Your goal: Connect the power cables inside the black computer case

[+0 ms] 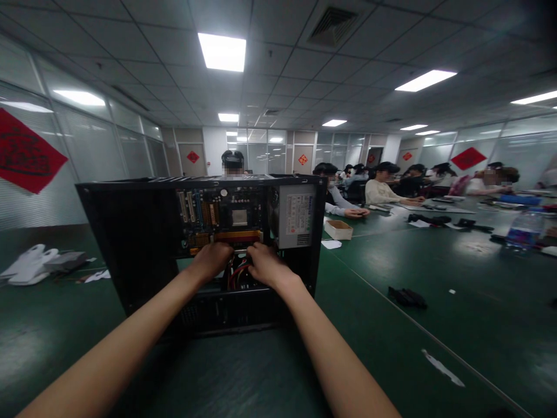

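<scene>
A black computer case [143,244] stands on the green table with its side open toward me. Inside it are a motherboard [226,212], a grey power supply [296,215] and orange and red memory slots [238,236]. Just below those slots, my left hand [214,256] and my right hand [266,264] are closed, knuckles up, a small gap apart. A thin pale strip [239,251], seen edge-on and resembling a memory stick, spans between them. My fingertips are mostly hidden behind my hands. Red and black cables [238,273] hang beneath, beside the right hand.
White and grey items [32,264] lie left of the case. To the right are an open white box [338,230], a black pouch-like object [408,297], a white scrap [442,367] and a water bottle [524,229]. Several people sit along the table farther back.
</scene>
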Demonstrator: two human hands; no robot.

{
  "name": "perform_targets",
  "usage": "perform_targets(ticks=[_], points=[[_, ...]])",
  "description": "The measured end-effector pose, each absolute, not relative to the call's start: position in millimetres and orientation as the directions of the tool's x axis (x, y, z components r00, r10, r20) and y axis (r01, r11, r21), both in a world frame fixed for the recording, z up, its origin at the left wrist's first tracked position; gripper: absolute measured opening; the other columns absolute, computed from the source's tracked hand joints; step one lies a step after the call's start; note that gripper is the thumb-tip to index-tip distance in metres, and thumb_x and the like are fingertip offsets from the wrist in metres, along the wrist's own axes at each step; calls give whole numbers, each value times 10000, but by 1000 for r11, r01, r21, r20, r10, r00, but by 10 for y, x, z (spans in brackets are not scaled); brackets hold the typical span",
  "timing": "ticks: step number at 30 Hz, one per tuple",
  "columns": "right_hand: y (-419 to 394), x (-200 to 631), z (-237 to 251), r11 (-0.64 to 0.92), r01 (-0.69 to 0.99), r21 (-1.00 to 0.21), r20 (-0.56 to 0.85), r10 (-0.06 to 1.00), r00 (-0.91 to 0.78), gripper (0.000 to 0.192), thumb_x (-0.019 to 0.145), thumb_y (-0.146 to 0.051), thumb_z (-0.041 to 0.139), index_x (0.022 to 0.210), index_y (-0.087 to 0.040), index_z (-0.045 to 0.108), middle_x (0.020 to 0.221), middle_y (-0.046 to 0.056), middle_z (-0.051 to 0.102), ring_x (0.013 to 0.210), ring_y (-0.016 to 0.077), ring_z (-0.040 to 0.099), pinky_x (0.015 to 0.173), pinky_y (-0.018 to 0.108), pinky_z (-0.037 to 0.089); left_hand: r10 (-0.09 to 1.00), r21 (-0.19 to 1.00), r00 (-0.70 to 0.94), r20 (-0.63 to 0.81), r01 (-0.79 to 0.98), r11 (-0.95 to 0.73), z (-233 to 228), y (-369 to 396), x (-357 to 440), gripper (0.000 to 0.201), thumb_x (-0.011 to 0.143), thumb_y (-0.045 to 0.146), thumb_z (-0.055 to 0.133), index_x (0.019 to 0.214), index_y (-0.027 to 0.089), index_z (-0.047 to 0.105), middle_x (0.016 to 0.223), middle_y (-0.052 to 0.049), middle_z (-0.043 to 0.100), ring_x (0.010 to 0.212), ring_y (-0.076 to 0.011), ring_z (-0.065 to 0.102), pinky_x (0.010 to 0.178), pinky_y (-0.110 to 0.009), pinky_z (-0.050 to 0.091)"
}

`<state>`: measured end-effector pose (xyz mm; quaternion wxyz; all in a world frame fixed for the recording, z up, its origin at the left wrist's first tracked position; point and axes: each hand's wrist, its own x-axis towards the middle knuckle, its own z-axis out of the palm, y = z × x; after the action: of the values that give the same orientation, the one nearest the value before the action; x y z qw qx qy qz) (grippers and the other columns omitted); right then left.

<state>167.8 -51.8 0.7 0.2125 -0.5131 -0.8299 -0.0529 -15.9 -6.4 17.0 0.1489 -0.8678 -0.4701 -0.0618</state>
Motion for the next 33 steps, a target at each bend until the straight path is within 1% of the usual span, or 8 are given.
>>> perform_targets(ticks=[3,6,11,14,20,23,27,33], points=[[-525,1669,-6,488,868,-95,425,808,-408,198,817,-158,562,1013,-167,581,1075,89,579,978,212,588,798,289,454,798,-201,538,273,843,-499,147,-54,-170,256,893,202,479,958,188,726,995,-138,725,936,-262,689,771,-331,509],[-535,1640,16,493,868,-59,438,794,-422,200,823,-142,552,1020,-167,576,1084,88,571,961,205,593,787,284,457,798,-143,526,296,850,-507,135,-54,-192,254,898,227,499,992,214,736,985,-122,734,942,-237,689,805,-311,499],[-457,1555,103,537,843,32,404,764,-502,237,867,-84,463,1060,-167,573,1124,98,554,954,192,605,793,283,464,786,-71,534,312,838,-542,140,-64,-230,243,899,247,529,1024,259,737,1007,-91,741,971,-221,684,844,-310,494],[-362,1511,124,548,833,74,376,758,-532,264,888,-69,427,1093,-161,565,1144,110,555,997,202,604,827,296,464,775,-66,544,322,829,-555,143,-74,-241,240,908,265,526,1023,248,737,1022,-99,738,974,-226,685,842,-310,498],[-278,1503,64,502,864,38,404,783,-472,234,893,-65,422,1069,-137,558,1134,120,577,1021,210,602,844,308,461,760,-95,557,335,822,-561,119,-55,-258,294,940,333,479,1026,220,737,1013,-127,734,958,-251,693,799,-312,506],[-283,1515,43,504,863,38,428,772,-470,200,894,-77,433,1032,-143,563,1125,108,582,1018,205,597,837,296,455,763,-109,559,325,824,-557,103,-33,-267,281,932,317,493,1039,212,730,1029,-133,728,971,-266,688,797,-322,509],[-296,1522,38,498,866,44,428,774,-467,184,897,-96,454,1042,-149,554,1131,101,578,985,196,595,809,287,450,748,-122,579,325,809,-574,103,-38,-273,265,925,272,493,1004,205,737,1051,-149,719,992,-295,679,795,-359,517],[-304,1550,32,523,850,63,426,756,-497,169,897,-102,465,1032,-146,556,1119,96,572,981,195,582,803,289,445,768,-102,565,301,820,-563,133,-76,-263,266,928,259,494,1051,193,721,1050,-154,719,985,-280,683,817,-355,514]])
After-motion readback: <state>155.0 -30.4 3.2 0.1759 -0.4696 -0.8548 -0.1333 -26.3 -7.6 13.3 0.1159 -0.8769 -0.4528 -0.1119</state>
